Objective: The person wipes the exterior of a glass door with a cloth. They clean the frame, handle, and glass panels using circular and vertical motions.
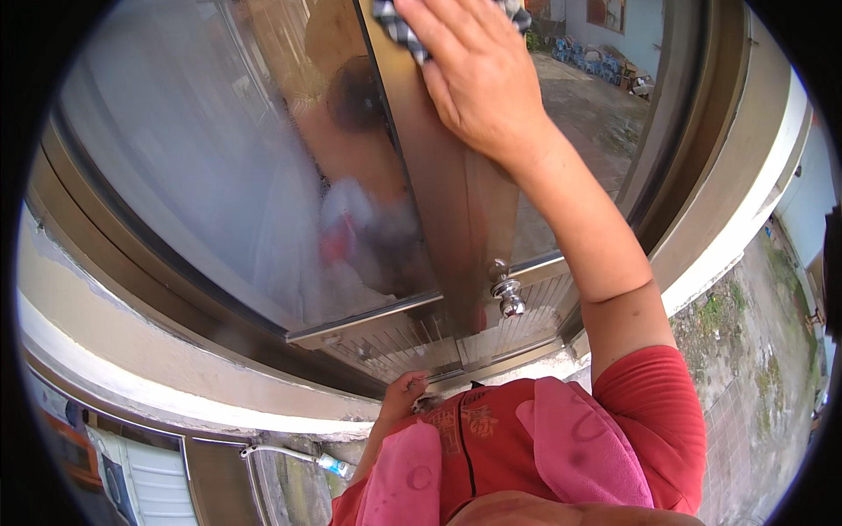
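Observation:
My right hand (483, 79) is stretched up with its palm flat on a black-and-white checked cloth (408, 33). The cloth is pressed against the brown metal stile (427, 164) of a glazed door, and much of it is hidden under my fingers. Below on the same door is a shiny round doorknob (510, 299). My left hand (404, 391) hangs low by my waist, close to the door's ribbed lower panel (395, 342). Its fingers look curled, but whether they hold anything is not clear.
A fogged glass pane (197, 164) with reflections fills the left. A pale sill (164, 368) curves beneath it. A white hose or pipe (283, 450) is at lower left. A pink towel (579, 440) hangs around my neck. Rough concrete ground (743, 342) lies to the right.

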The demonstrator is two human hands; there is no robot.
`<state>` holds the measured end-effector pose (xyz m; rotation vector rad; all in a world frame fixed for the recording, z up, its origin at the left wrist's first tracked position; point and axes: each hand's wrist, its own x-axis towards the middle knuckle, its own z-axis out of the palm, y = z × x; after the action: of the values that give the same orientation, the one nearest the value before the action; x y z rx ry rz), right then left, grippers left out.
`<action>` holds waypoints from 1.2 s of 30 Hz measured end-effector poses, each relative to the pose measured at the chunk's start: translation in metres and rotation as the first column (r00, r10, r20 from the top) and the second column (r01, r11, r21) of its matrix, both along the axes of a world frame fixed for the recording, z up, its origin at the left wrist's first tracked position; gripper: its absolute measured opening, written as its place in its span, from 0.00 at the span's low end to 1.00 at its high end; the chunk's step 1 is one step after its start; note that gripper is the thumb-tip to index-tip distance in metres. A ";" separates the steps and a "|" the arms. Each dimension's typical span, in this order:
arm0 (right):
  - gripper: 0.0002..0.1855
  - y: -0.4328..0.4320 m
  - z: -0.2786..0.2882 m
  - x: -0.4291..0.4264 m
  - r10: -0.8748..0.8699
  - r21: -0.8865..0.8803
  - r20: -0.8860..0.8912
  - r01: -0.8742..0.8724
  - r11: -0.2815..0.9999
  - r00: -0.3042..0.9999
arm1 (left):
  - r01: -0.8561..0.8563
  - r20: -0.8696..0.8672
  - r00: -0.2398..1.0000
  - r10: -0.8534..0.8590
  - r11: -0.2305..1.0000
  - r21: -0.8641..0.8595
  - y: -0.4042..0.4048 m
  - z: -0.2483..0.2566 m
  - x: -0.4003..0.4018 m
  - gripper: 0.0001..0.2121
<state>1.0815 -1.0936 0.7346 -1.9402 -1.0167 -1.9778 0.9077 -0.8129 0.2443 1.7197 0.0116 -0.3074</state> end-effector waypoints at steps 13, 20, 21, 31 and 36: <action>0.32 -0.008 -0.252 -0.028 -0.119 -0.218 -0.391 0.034 0.975 0.913 | -0.080 -0.075 0.994 0.077 0.996 -0.040 0.019 -0.001 -0.022 0.16; 0.31 0.022 -0.188 -0.023 -0.013 -0.008 -0.321 0.011 1.000 0.947 | -0.085 -0.191 0.978 0.080 0.996 -0.016 0.001 0.033 -0.024 0.16; 0.31 0.022 -0.205 -0.023 0.001 -0.017 -0.349 -0.007 1.000 0.937 | -0.098 -0.194 0.977 0.086 0.994 -0.053 -0.002 0.038 -0.021 0.16; 0.33 -0.002 -0.237 -0.033 -0.059 -0.002 -0.408 0.064 0.998 0.911 | -0.128 -0.252 0.962 0.102 0.988 -0.087 0.025 0.021 -0.030 0.19; 0.33 -0.001 -0.166 -0.021 -0.031 0.192 -0.310 0.094 0.977 0.950 | -0.087 -0.197 0.978 0.068 0.992 -0.087 0.020 0.030 -0.022 0.19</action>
<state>1.0609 -1.0950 0.5685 -2.0967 -0.6536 -1.6624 0.8855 -0.7934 0.2743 1.5847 0.2034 -0.4103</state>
